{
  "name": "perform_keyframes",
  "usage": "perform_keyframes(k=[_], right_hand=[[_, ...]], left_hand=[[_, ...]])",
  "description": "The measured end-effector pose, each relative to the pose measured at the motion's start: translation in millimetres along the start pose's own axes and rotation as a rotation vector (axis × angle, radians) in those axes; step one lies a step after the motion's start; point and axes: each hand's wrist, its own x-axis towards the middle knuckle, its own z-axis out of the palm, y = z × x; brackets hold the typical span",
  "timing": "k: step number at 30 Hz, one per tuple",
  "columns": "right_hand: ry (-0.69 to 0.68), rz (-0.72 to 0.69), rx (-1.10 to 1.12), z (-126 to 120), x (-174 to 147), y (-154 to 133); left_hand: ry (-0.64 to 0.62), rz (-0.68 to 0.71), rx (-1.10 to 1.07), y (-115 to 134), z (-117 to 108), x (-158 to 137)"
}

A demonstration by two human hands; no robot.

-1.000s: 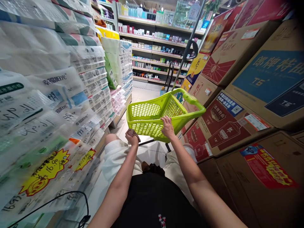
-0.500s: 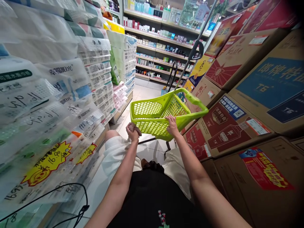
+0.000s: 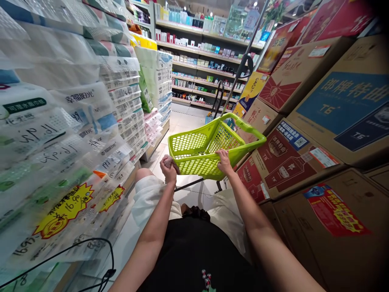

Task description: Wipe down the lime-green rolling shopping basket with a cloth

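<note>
a brownish cloth (image 3: 174,164) is gripped by the curled left hand (image 3: 168,171), just beside the end of a green cart (image 3: 197,165). the cart is placed just ahead of both hands, and its upper edge is clasped by the right hand (image 3: 224,162). paper packs (image 3: 121,105) are stacked beyond the left hand; boxes (image 3: 284,160) are piled to the right of the right hand.

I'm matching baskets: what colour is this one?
Bright yellow-green basket, shown in the head view.
</note>
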Motion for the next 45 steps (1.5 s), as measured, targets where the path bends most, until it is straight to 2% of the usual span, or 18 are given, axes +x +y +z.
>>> perform_keyframes(k=[2, 4, 8, 13, 16, 18, 23, 24, 27, 28, 32, 33, 36, 37, 41, 42, 45], right_hand=[[0.005, 0.061, -0.055, 0.8, 2.5, -7.7], [-0.026, 0.078, -0.099, 5.7, 5.8, -22.5], [-0.173, -0.1, -0.094, 23.5, 10.1, -62.9], [-0.147, -0.113, -0.053, 36.9, 7.5, -91.1], [-0.14, -0.108, -0.038, 36.3, 4.8, -90.2], [-0.138, -0.108, -0.032, 34.4, 3.3, -87.3], [-0.142, -0.109, -0.021, 29.4, -0.6, -84.2], [-0.144, -0.11, -0.021, 28.9, -2.0, -84.8], [-0.131, -0.139, -0.002, 28.9, -7.1, -89.9], [-0.128, -0.165, 0.012, 29.5, -8.8, -93.0], [-0.132, -0.235, 0.048, 32.1, -13.2, -108.9], [-0.131, -0.234, 0.054, 32.3, -13.7, -112.0], [-0.133, -0.23, 0.075, 31.1, -15.4, -115.2], [-0.135, -0.23, 0.079, 30.1, -16.2, -114.5], [-0.14, -0.239, 0.087, 24.8, -19.5, -110.5], [-0.146, -0.255, 0.095, 23.5, -20.2, -110.7], [-0.165, -0.321, 0.124, 20.8, -21.7, -115.3]], left_hand=[[-0.067, 0.156, 0.079, 9.7, -3.2, 4.2], [-0.193, 0.284, 0.182, 17.3, -8.0, 4.5], [-0.519, 0.533, 0.336, 27.9, -18.7, 20.3], [-0.625, 0.57, 0.451, 40.8, -27.7, 53.6], [-0.892, 0.713, 0.387, 47.0, -33.1, 54.8], [-1.008, 0.755, 0.374, 50.1, -35.1, 54.8], [-0.861, 0.681, 0.463, 53.8, -34.2, 69.1], [-0.898, 0.706, 0.458, 53.9, -34.9, 73.0], [-1.138, 0.834, 0.408, 53.7, -38.5, 86.8], [-1.171, 0.863, 0.407, 53.6, -39.3, 92.0], [-1.022, 0.824, 0.499, 54.0, -37.7, 105.8], [-1.039, 0.812, 0.495, 53.7, -37.0, 105.8], [-1.236, 0.836, 0.367, 50.8, -37.6, 100.2], [-1.245, 0.842, 0.329, 49.3, -38.5, 98.2], [-0.991, 0.768, 0.311, 43.5, -41.6, 96.1], [-1.005, 0.755, 0.308, 42.3, -41.4, 96.6], [-1.188, 0.755, 0.31, 38.8, -37.4, 99.9]])
